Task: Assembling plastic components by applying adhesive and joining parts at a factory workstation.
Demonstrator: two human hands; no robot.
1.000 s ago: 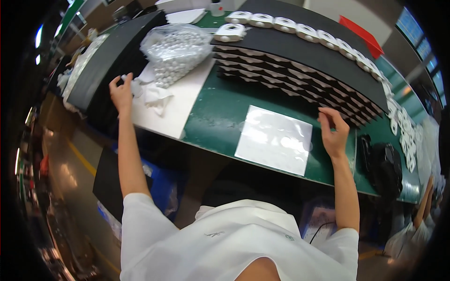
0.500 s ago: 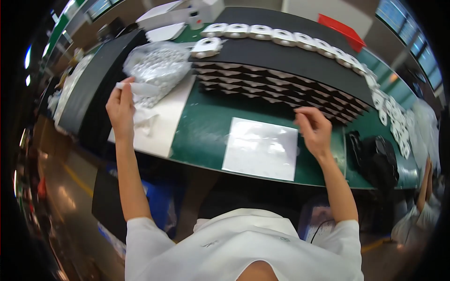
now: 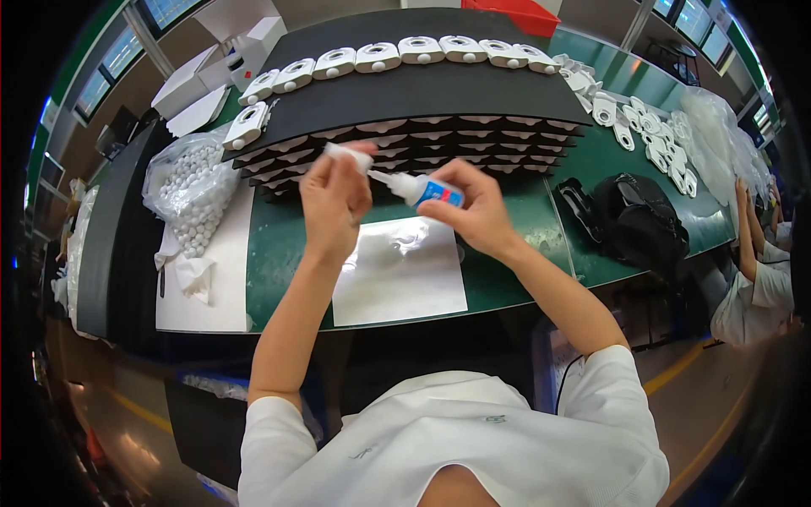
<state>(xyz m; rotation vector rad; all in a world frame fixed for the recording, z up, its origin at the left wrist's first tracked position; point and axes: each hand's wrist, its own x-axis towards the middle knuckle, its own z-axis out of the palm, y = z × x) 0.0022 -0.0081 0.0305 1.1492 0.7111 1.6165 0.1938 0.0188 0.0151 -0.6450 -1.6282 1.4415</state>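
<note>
In front of the stacked black boards, my left hand [image 3: 332, 207] is closed on a crumpled white tissue [image 3: 346, 155]. My right hand [image 3: 480, 209] grips a small white glue bottle [image 3: 409, 188] with a blue label, tilted on its side. Its thin nozzle points left and reaches the tissue and the left fingers; whether it touches them I cannot tell. Below both hands a glossy white sheet [image 3: 401, 283] lies on the green table. A row of white plastic housings [image 3: 378, 57], each with a round opening, lines the top black board [image 3: 405, 95].
To the left, a clear bag of white balls [image 3: 196, 182] sits on a white board [image 3: 215, 300] beside a crumpled tissue [image 3: 196, 277]. Loose white parts [image 3: 663, 139] and a black bag [image 3: 638, 218] lie to the right. Another person's arm [image 3: 745, 228] shows at the far right.
My left hand has come rightward from beside the bag of balls with the tissue. My right hand has moved inward and up, and now holds the glue bottle. The view has swung right.
</note>
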